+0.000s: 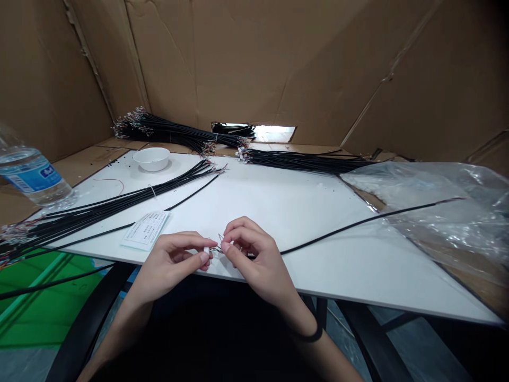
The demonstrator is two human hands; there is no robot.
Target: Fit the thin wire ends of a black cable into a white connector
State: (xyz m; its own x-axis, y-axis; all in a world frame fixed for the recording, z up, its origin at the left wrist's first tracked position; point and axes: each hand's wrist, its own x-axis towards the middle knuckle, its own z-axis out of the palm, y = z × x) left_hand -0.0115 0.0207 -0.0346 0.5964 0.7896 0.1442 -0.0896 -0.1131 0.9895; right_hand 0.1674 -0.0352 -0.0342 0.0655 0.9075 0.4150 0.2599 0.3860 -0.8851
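Note:
Near the table's front edge, my left hand (178, 257) pinches a small white connector (206, 250) between thumb and fingertips. Just to its right, my right hand (252, 252) is closed on the thin wires (220, 240) at the end of a black cable (338, 229). Short wires span the small gap between the two hands. From under my right hand the cable runs off to the right, and its far stripped end rests over a plastic bag. Part of the wires is hidden by my fingers.
A bundle of black cables (115, 204) and a paper label (146, 230) lie to the left. Behind are a white bowl (151, 159) and more cable bundles (302, 161). A water bottle (34, 172) stands far left, a clear plastic bag (437, 185) right. Cardboard walls (246, 63) surround the table.

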